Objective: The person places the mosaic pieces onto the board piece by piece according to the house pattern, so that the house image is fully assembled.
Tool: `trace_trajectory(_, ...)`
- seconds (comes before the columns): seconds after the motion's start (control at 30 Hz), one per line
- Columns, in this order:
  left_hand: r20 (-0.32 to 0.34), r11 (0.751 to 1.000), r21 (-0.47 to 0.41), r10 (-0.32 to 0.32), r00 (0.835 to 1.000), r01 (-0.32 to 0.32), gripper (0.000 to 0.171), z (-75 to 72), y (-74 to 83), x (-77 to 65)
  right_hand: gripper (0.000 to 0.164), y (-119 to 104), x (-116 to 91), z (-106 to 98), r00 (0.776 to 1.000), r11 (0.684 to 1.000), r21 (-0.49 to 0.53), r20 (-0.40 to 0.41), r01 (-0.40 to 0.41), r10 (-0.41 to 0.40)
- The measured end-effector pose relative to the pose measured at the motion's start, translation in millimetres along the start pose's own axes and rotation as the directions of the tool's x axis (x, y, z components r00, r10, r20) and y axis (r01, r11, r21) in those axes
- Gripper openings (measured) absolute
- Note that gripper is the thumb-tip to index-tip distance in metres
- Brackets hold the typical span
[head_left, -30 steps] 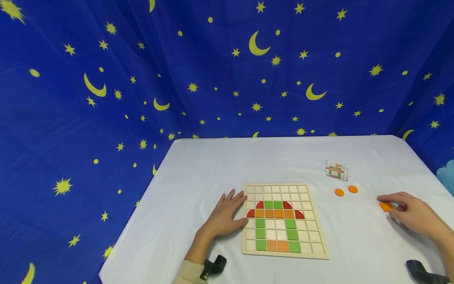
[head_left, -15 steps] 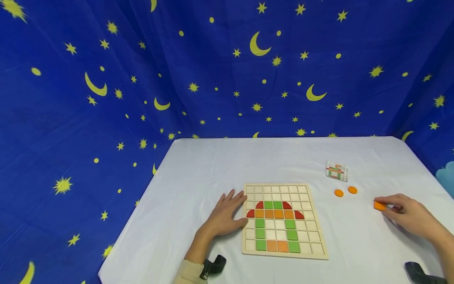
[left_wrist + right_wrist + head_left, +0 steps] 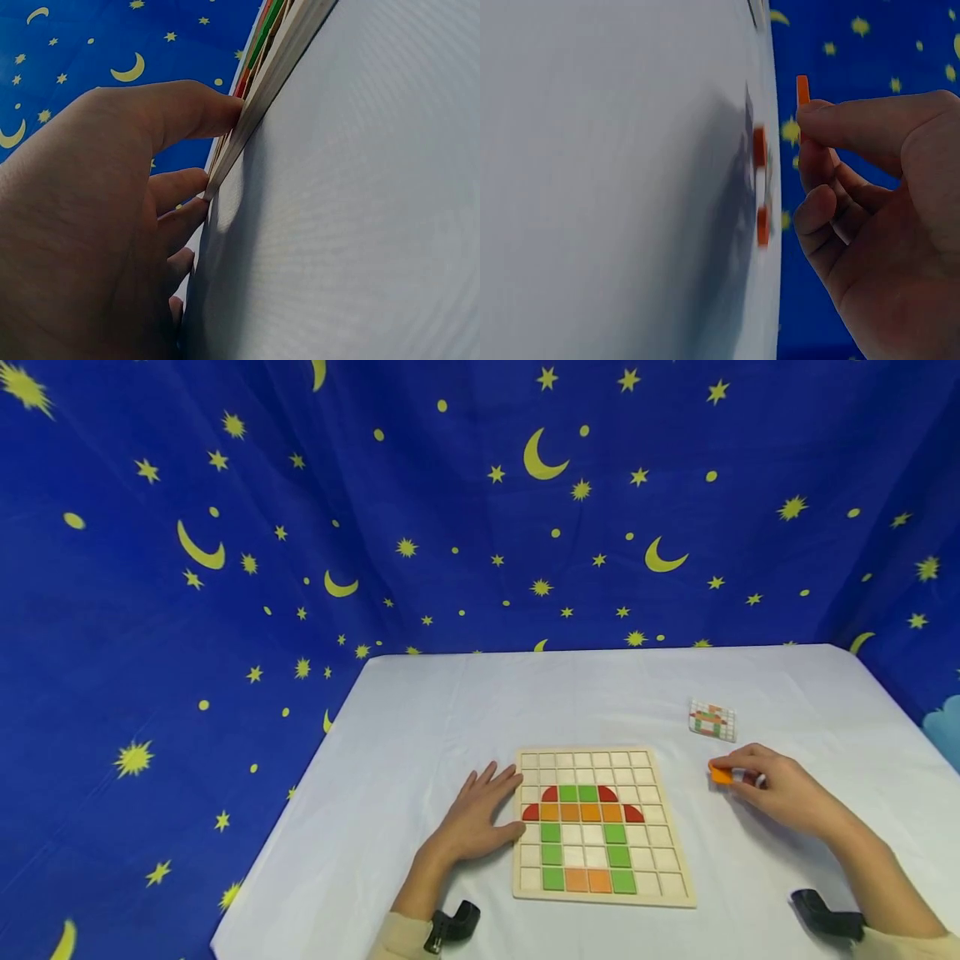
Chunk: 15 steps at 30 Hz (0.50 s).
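Observation:
My left hand (image 3: pixel 476 818), fingers spread, rests against the left edge of a wooden grid board (image 3: pixel 670 860). In the left wrist view the thumb (image 3: pixel 202 112) and fingertips touch the board's side (image 3: pixel 281 64). Red, green and orange pieces fill part of the grid in a mushroom-like pattern. Right of the board, my right hand (image 3: pixel 783 793) pinches a flat orange tile (image 3: pixel 802 88) between thumb and fingers, raised off the table. Two orange discs (image 3: pixel 760 146) lie on the cloth beneath it in the right wrist view; the hand and tile largely cover them in the head view.
A small pattern card (image 3: pixel 712 720) lies on the white tablecloth (image 3: pixel 420 710), behind the right hand. Blue curtains (image 3: pixel 465 485) with yellow moons and stars hang behind the table and along its sides. Each wrist carries a black camera mount (image 3: pixel 453 922).
My right hand has picked the orange tile up from the table's right side and carried it left, over to the discs. The left hand stays at the board's edge.

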<state>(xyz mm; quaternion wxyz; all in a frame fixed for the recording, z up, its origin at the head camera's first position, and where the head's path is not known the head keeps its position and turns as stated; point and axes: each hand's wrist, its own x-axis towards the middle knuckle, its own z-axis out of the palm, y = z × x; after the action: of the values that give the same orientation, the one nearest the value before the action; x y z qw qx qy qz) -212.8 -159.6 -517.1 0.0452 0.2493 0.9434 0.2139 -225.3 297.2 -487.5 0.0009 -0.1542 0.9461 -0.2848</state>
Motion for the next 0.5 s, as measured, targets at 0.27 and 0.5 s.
trace_trajectory(0.27, -0.001, 1.0, -0.014, 0.001, 1.0, -0.001, 0.072, -2.3, 1.5, -0.5, 0.032, -32, 21, 19, 0.997, 0.995, 0.065, 0.036, 0.072, -0.074)
trace_trajectory(0.5, 0.006, 1.0, -0.011, 0.002, 1.0, -0.002, 0.072, -3.3, 2.0, -1.5, 0.031, -50, 37, 37, 0.991, 0.986, 0.117, 0.055, 0.118, -0.125)
